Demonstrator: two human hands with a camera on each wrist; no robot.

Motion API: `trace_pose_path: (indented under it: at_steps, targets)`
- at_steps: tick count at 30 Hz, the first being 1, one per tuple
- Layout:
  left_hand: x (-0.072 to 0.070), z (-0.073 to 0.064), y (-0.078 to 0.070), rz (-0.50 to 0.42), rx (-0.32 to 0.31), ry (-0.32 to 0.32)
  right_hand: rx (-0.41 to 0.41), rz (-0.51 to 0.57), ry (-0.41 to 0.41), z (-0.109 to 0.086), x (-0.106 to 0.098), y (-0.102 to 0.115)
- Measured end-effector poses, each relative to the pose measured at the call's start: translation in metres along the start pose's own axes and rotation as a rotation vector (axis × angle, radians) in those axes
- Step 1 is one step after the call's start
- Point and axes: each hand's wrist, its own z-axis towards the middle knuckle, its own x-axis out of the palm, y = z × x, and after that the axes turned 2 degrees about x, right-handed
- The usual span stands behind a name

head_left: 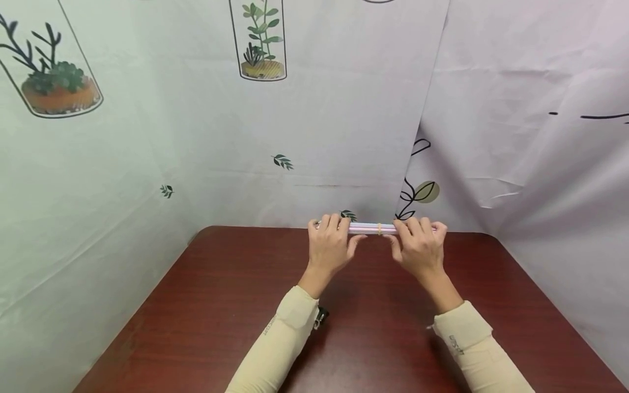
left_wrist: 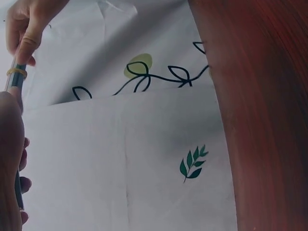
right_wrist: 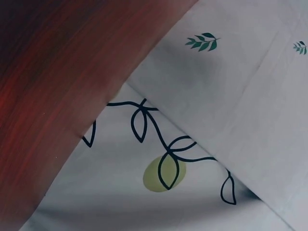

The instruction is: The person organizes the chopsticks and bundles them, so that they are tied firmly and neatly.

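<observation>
A slim bundle of pale pink, white and lilac sticks [head_left: 363, 228] is held level above the far edge of the table, with a yellowish band [head_left: 379, 228] round its middle. My left hand [head_left: 328, 243] grips its left end, fingers curled over the top. On the right end my right hand [head_left: 421, 245] has the same kind of hold. Both thumbs point inward below the bundle. In the left wrist view the band [left_wrist: 17, 71] sits between the two hands, and the left hand [left_wrist: 9, 139] is cut off by the frame. Neither hand appears in the right wrist view.
Below the hands lies a dark red-brown wooden table [head_left: 221, 305]. White sheeting [head_left: 319, 120] printed with plants and leaves hangs behind it and along both sides. A small dark device [head_left: 321, 316] shows at the left cuff.
</observation>
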Motion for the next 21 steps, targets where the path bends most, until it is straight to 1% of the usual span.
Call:
trace_pose_path:
  at_steps: [4, 9, 16, 18, 21]
  targets:
    - [0.001, -0.001, 0.003, 0.008, 0.002, 0.031, -0.021, -0.011, -0.017, 0.0, 0.001, -0.001]
    - [0.001, 0.0, 0.006, 0.011, -0.004, 0.046, -0.046, -0.037, -0.04, 0.001, 0.0, -0.004]
    - [0.003, -0.002, 0.011, -0.004, 0.021, 0.029, -0.071, -0.04, -0.022, 0.0, -0.002, -0.013]
    - [0.004, -0.003, 0.012, -0.024, 0.036, 0.024, -0.084, -0.019, -0.022, -0.001, -0.003, -0.015]
    - [0.003, -0.004, 0.017, -0.079, 0.076, -0.011, -0.108, 0.043, -0.037, -0.004, -0.004, -0.018]
